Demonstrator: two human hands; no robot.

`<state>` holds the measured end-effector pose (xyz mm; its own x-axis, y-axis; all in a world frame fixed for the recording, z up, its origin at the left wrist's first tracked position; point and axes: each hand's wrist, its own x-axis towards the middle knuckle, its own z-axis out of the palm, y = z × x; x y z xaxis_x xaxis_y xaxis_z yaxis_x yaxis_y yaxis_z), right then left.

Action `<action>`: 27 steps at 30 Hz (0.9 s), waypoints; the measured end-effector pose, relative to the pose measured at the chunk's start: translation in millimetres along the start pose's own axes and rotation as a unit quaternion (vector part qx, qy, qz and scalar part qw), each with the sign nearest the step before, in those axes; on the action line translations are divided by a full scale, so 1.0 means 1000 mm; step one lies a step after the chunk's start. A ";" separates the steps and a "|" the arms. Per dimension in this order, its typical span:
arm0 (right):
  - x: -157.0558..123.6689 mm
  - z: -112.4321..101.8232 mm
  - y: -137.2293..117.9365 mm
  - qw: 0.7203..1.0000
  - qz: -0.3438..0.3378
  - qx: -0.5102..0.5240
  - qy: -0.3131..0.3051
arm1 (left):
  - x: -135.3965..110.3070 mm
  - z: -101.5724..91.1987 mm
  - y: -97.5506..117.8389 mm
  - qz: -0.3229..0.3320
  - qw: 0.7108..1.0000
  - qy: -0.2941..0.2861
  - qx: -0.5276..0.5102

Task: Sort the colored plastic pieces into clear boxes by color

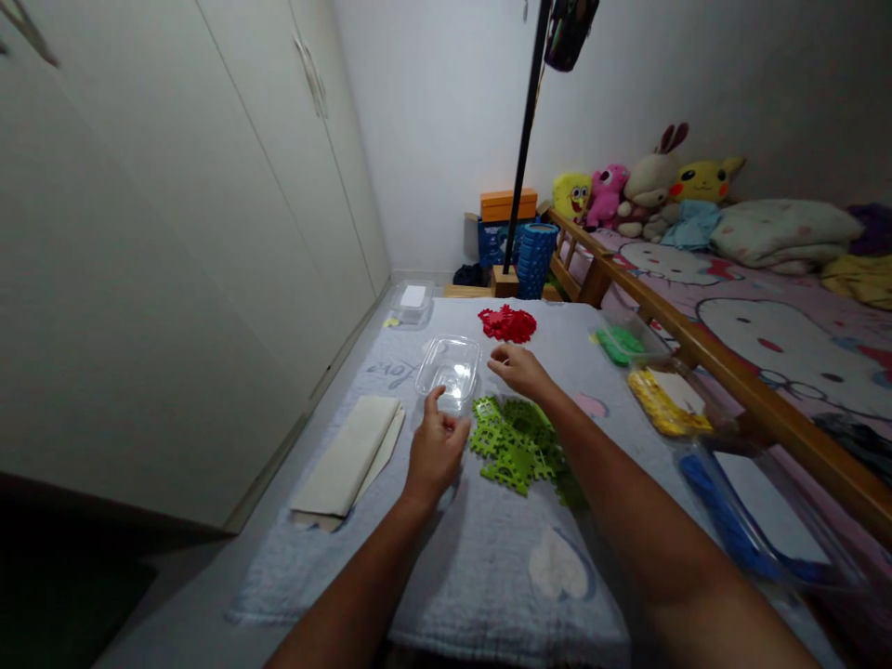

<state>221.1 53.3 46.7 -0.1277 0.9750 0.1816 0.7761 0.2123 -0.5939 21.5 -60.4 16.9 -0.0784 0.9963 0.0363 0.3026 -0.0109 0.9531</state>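
A clear plastic container stands on the cloth-covered table, with light glinting off its base. At its near edge is my left hand, index finger raised and thumb apart, holding nothing; whether a fingertip touches the rim I cannot tell. My right hand hovers just right of the container with its fingers loosely bent and nothing visible in them. Below my right hand lies a heap of green interlocking plastic pieces, partly hidden by my right forearm. A pile of red pieces lies beyond the hands.
A folded beige cloth or paper lies at left. Along the right edge stand lidded boxes of green pieces, yellow pieces and blue pieces. Another clear container sits at the far left corner. A wooden bed rail borders the right side.
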 end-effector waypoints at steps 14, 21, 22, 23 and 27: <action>0.057 0.039 -0.012 0.992 0.104 0.017 0.074 | 0.038 0.010 -0.037 0.112 0.977 0.160 0.085; 0.052 0.036 -0.012 0.990 0.088 0.038 0.101 | 0.035 0.010 -0.044 0.159 0.964 0.189 0.099; 0.052 0.035 -0.013 0.990 0.088 0.030 0.105 | 0.034 0.009 -0.044 0.169 0.963 0.188 0.099; 0.051 0.033 -0.014 0.990 0.089 0.022 0.109 | 0.033 0.008 -0.044 0.176 0.962 0.185 0.099; 0.048 0.029 -0.020 0.990 0.079 -0.006 0.118 | 0.029 0.002 -0.045 0.182 0.961 0.184 0.099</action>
<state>181.4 97.2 44.5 0.1426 0.9533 0.2663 0.7817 0.0566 -0.6210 7.6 -30.6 -25.7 -0.2523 0.8316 0.4948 0.5457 -0.3000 0.7825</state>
